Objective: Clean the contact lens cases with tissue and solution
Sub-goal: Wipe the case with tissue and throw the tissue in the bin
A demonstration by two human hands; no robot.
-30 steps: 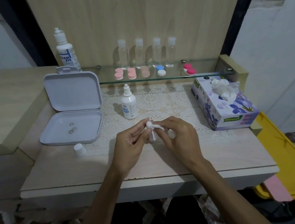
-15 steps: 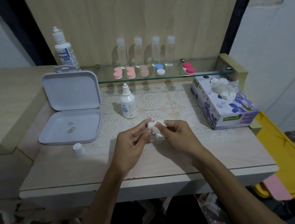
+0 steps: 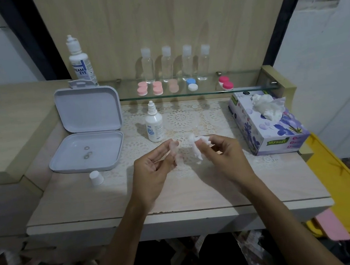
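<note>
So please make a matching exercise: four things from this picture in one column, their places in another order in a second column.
Things:
1. crumpled white tissue
2. small white cap
3. blue-and-white round lens case
4. small white dropper bottle

Places:
A. on the glass shelf
B. upright on the lace mat
C. in the right hand
D. before the open grey box

Pairs: 1-C, 2-D, 3-A, 4-B

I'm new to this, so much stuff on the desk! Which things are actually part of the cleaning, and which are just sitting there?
In use:
left hand holding a clear lens case
right hand pinching crumpled tissue
small solution bottle
tissue box

Lying about:
open white box
loose white cap
four clear bottles
big solution bottle
</note>
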